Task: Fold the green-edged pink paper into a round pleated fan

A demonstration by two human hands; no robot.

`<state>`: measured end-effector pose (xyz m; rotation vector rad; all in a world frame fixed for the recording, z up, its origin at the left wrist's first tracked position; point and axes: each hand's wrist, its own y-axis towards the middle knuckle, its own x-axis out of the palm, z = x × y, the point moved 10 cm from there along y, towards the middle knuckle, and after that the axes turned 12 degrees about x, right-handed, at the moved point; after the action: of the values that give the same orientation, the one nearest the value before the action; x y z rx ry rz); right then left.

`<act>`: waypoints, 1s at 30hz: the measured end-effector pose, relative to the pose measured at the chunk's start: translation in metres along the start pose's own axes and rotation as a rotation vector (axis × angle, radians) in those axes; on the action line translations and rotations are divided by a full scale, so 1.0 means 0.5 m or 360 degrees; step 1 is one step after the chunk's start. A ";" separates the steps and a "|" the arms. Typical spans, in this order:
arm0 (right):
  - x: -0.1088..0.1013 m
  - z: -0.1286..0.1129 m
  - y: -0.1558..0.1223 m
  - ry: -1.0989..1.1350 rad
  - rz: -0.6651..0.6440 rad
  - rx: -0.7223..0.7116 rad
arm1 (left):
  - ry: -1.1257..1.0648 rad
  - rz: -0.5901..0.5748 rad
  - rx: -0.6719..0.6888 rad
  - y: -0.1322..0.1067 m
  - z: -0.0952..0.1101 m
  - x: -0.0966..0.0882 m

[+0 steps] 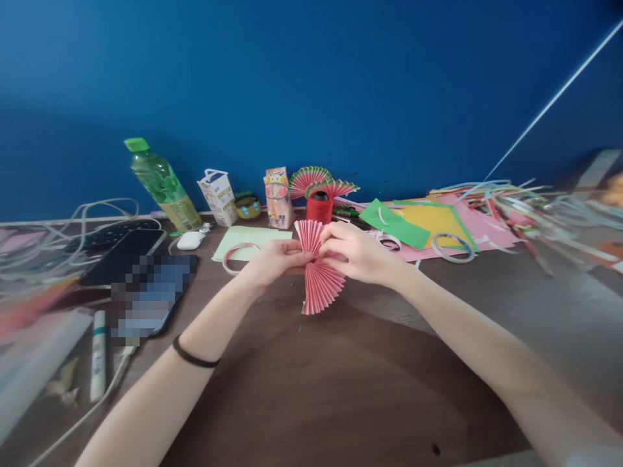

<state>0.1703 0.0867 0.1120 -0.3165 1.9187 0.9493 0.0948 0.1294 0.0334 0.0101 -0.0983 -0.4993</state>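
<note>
A pink pleated paper fan (pixel 318 282) is held upright above the brown desk (pixel 311 389), pinched at its middle so it flares above and below. My left hand (pixel 273 259) grips the fan's waist from the left with closed fingers. My right hand (pixel 357 251) pinches the same spot from the right, fingers curled over the folds. A black band circles my left wrist.
Along the blue wall stand a green bottle (pixel 163 185), a small carton (pixel 218 196), a red cup (pixel 319 207) and finished fans (pixel 311 178). Coloured paper sheets (pixel 428 224), strips and tape rings (pixel 453 248) lie right. A phone (pixel 150 295), marker (pixel 98 353) and cables lie left.
</note>
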 end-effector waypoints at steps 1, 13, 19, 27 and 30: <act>0.001 -0.001 0.000 0.0000 -0.0004 -0.0007 | -0.0008 -0.0013 -0.0005 0.000 -0.001 0.002; -0.006 -0.004 0.000 0.0138 -0.0009 -0.0028 | -0.0069 0.0061 0.0032 0.001 0.000 -0.003; -0.002 -0.006 -0.002 0.0113 0.0019 -0.0037 | -0.0055 0.0103 0.0040 0.001 -0.001 -0.004; 0.001 -0.011 -0.003 0.0033 0.0055 -0.0014 | -0.0028 0.0117 0.0004 -0.001 -0.003 0.001; 0.002 -0.012 -0.003 0.0008 0.0061 -0.0014 | -0.0041 0.0136 -0.0017 -0.002 -0.005 0.000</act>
<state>0.1668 0.0816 0.1117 -0.2882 1.9320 0.9832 0.0945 0.1288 0.0307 -0.0107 -0.1208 -0.4144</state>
